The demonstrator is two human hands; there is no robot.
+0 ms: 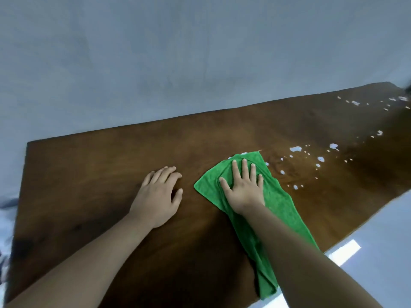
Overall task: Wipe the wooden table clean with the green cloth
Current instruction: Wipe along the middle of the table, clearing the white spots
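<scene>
A dark brown wooden table fills the lower half of the head view. On it lies a green cloth, spread from the middle toward the near right edge. My right hand presses flat on the cloth's far end, fingers straight and spread. My left hand rests palm down on the bare wood just left of the cloth, fingers relaxed, holding nothing. White foamy spots dot the table to the right of the cloth, and more white spots lie near the far right corner.
A plain grey wall stands behind the table's far edge. A pale glossy floor shows beyond the near right edge. Something blurred, white and dark, sits past the table's left end.
</scene>
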